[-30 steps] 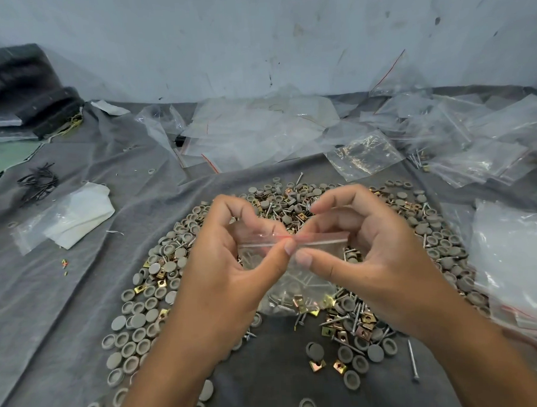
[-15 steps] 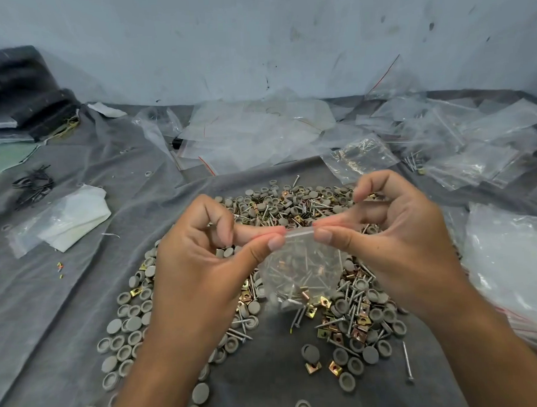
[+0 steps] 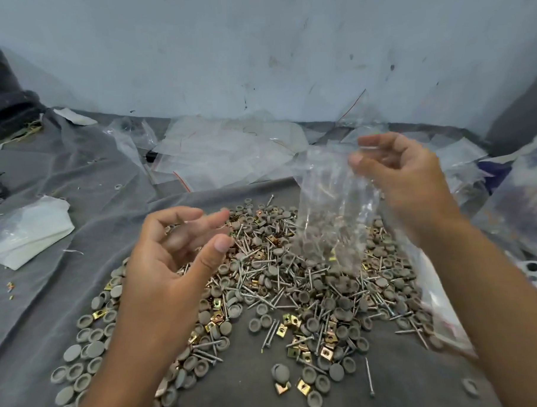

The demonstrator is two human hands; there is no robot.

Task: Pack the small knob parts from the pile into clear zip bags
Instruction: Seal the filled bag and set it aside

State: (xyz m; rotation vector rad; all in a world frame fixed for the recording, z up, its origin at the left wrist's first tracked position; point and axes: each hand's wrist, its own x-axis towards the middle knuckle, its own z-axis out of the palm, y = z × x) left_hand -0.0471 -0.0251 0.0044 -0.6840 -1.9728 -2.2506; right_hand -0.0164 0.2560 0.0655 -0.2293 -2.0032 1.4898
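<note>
Seen from a head-worn camera looking down, two bare hands hover above a grey cloth [image 3: 60, 187] covered in small hardware.

At right, the right hand [image 3: 404, 179] is raised over the far side of the pile [image 3: 295, 279]. Its thumb and curled fingers pinch the top edge of a clear zip bag [image 3: 332, 213], which hangs down, blurred. Grey knobs and thin nails show through the plastic, gathered toward its lower end (their number cannot be told).

At left, the left hand [image 3: 174, 253] is lower and nearer, palm turned inward. Its fingers are loosely curled and slightly spread, the thumb standing apart from them, and they hold nothing. It is well apart from the bag.

Beneath both hands lies the pile: round grey knobs [image 3: 92, 349], silver nails [image 3: 270, 338] and small brass-coloured square clips [image 3: 282, 330], mixed together in the middle. On the left near side the knobs spread out in a looser arc, many lying cup-side up.

Farther off, a heap of empty clear bags [image 3: 228, 149] stretches across the cloth against a pale, scuffed wall [image 3: 254, 50]. A folded white packet [image 3: 25, 229] rests at far left. More plastic bags lie along the right edge.
</note>
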